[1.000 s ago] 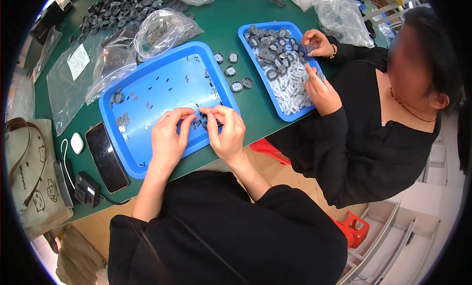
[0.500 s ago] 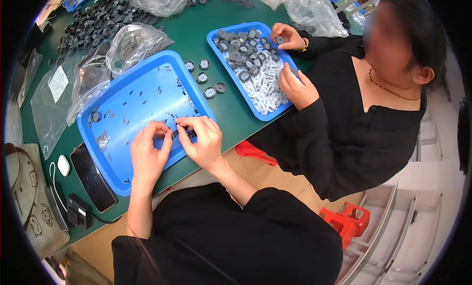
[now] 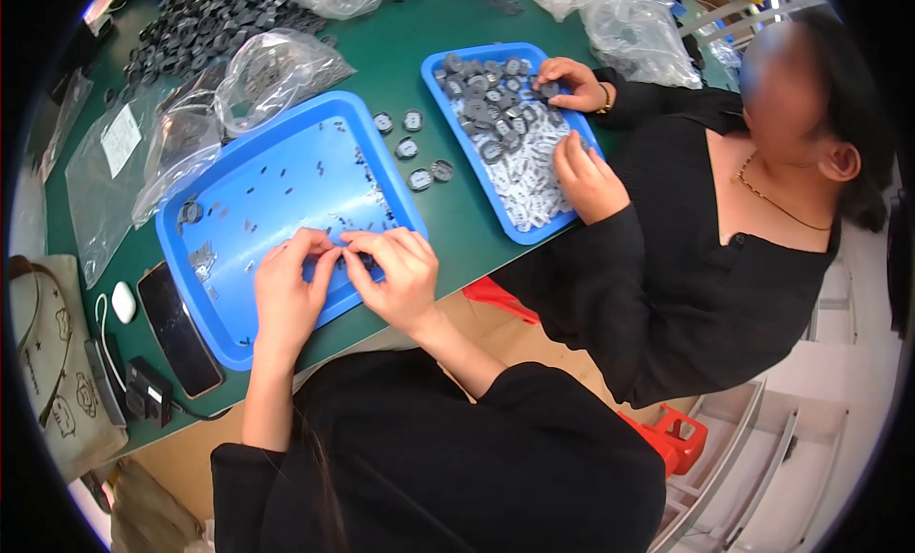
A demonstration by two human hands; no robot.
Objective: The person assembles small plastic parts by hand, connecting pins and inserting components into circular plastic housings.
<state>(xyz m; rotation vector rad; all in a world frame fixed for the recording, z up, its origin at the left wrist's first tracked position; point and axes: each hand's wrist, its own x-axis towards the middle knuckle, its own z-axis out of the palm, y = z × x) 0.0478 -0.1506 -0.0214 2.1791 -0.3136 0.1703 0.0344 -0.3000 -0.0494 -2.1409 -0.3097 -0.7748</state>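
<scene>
Facing fingers (image 3: 325, 270), tray rim (image 3: 400, 186) near, roomy middle

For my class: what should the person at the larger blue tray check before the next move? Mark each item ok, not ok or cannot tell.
1. Left hand and right hand over the larger blue tray: ok.
2. What the fingertips pinch: cannot tell, too small.
3. Small dark parts gathered in one group: not ok, scattered about.
4. Phone outside the tray: ok, beside it.
5. Co-worker's hands clear of this tray: ok, at the smaller tray.
</scene>
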